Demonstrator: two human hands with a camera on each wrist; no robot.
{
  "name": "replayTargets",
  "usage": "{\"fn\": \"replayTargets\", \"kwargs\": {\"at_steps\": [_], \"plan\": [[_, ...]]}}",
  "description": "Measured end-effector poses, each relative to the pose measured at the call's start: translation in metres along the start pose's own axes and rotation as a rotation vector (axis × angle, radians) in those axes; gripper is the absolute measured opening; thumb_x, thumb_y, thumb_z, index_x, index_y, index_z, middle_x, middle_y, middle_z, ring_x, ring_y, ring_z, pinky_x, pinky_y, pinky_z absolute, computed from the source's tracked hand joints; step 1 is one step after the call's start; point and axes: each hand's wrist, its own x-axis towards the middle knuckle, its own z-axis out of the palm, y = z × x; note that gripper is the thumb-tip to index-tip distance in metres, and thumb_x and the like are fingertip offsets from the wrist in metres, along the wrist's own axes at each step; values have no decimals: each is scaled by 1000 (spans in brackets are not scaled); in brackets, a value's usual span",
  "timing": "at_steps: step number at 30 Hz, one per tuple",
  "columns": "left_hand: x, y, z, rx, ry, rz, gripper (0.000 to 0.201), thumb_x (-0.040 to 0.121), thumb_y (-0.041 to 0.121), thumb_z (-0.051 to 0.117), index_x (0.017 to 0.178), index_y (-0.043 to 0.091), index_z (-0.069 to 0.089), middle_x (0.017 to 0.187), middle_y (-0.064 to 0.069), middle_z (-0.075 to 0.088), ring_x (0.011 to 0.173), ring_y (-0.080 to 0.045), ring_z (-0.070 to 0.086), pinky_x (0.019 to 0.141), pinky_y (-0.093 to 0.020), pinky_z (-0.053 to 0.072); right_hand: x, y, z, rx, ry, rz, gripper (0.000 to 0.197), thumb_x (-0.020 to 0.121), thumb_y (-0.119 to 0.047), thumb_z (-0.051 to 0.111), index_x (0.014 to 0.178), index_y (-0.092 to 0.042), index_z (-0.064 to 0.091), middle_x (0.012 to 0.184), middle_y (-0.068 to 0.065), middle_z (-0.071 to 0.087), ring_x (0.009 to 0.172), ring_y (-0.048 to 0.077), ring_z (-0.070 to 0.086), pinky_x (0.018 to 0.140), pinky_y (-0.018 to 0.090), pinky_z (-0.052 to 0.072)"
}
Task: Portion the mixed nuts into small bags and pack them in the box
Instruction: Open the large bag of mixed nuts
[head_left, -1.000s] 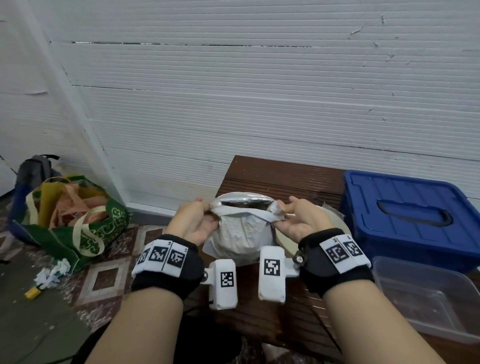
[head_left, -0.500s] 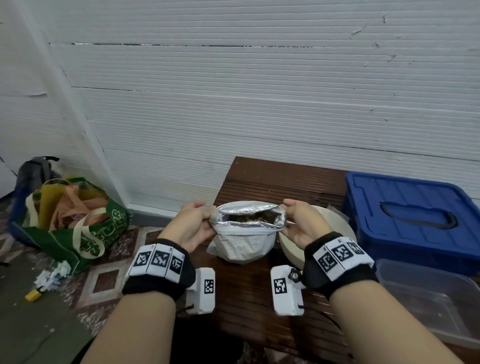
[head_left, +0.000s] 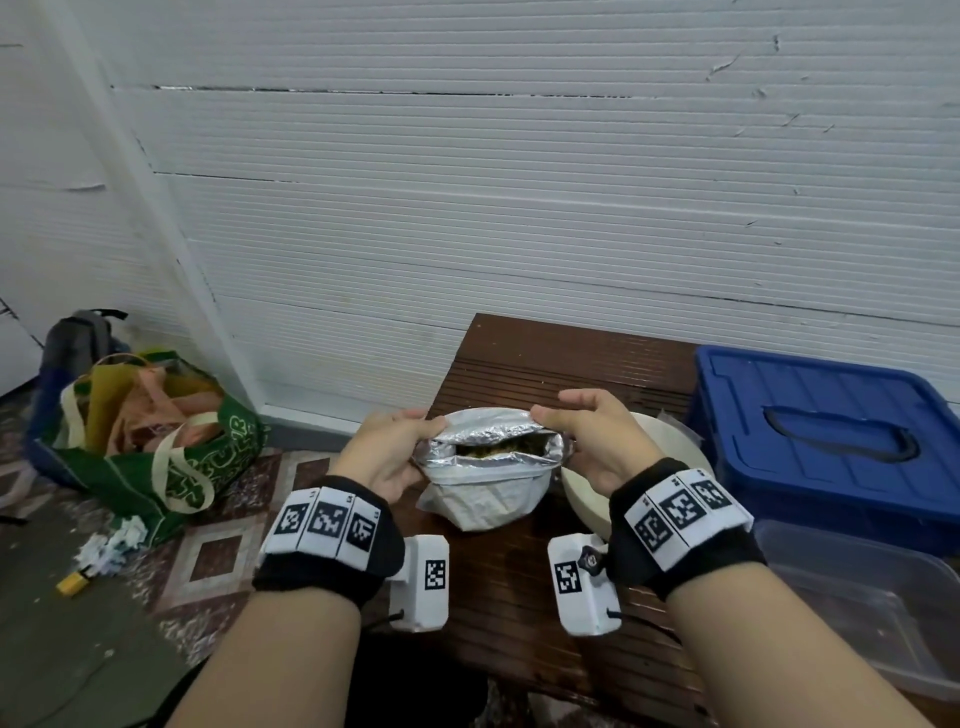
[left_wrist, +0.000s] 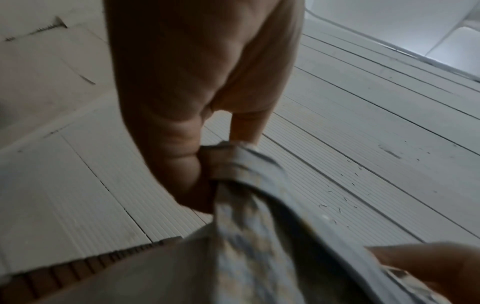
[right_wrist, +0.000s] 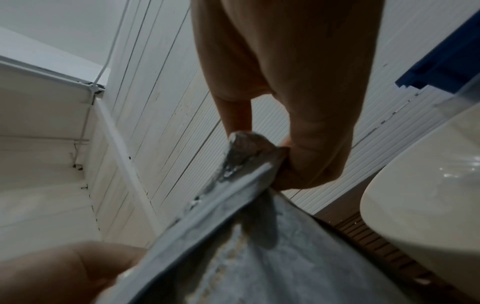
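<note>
Between my two hands, at the centre of the head view, sits the foil bag of mixed nuts (head_left: 488, 467), standing on the dark wooden table (head_left: 545, 358) with its mouth pulled open and greenish-brown nuts showing inside. My left hand (head_left: 392, 449) pinches the bag's rim at 9 o'clock, thumb and fingers closed on the foil edge; the left wrist view shows that pinch (left_wrist: 207, 162) close up. My right hand (head_left: 597, 441) pinches the rim at 3 o'clock, and the right wrist view shows its fingertips (right_wrist: 306, 160) clamped on the crumpled foil corner. Just beside the bag at 3 o'clock, partly under my right hand, is a cream bowl (head_left: 670, 447). Further out at 3 o'clock stands a blue lidded box (head_left: 831, 415), and at 4 o'clock a clear plastic container (head_left: 872, 613). Well apart at 9 o'clock, on the floor, a green tote bag (head_left: 150, 441) stands stuffed with cloth.
</note>
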Motion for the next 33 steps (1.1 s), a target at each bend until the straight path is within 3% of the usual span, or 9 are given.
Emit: {"fn": "replayTargets", "kwargs": {"at_steps": [3,7,11,17,21,25,28,31,33], "plan": [[-1,-4,9,-71,30,-37,28,92,-9,49,116,4,46,82,-15,60,69,-22,59,59,-36,50,2,-1,1,50,-5,46,39,85,6,63,115,-9,43,90,13,58,66,19,56,59,33,50],[-2,0,10,-83,33,-58,19,93,-14,38,90,0,51,54,-11,64,45,-18,62,41,-27,52,6,1,2,166,-36,146,31,86,9,59,102,-13,43,91,15,59,72,20,60,57,36,57],[6,2,3,-125,37,-81,47,93,-15,36,136,5,39,107,-20,63,72,-24,58,67,-40,52,9,2,10,193,-30,196,30,88,11,56,98,-14,42,86,13,58,70,20,59,48,36,56],[7,4,3,-118,-97,-70,36,96,3,49,130,-7,45,106,-23,61,82,-25,62,60,-35,58,14,10,5,336,43,217,30,89,9,55,108,-11,42,112,20,58,87,26,63,50,41,57],[4,7,4,-72,-112,12,47,94,10,55,136,-5,41,120,-21,60,88,-21,63,68,-30,59,15,17,6,567,86,159,28,93,7,49,113,-12,42,96,16,55,80,25,60,55,43,58],[0,7,5,240,44,68,54,92,30,62,134,15,32,115,-8,60,91,-17,63,63,-27,50,12,28,13,742,100,120,33,95,4,47,122,-14,42,101,13,54,93,24,59,86,47,54],[-6,4,7,342,70,60,48,90,36,62,120,25,26,130,-10,49,112,-25,55,60,-33,55,5,29,12,548,73,86,20,96,-2,49,113,-12,46,99,12,56,84,22,61,75,40,55],[-8,1,10,218,68,147,52,89,16,66,120,24,25,133,-16,37,113,-27,52,66,-38,60,5,26,8,-41,163,-50,8,95,-20,55,92,-13,53,86,6,56,61,14,52,60,31,45],[-7,-2,14,155,105,212,55,87,9,68,120,21,27,127,-18,40,107,-26,57,66,-35,60,8,22,7,-222,192,-123,14,95,-24,55,104,-15,51,88,4,56,65,14,52,62,30,45]]}}
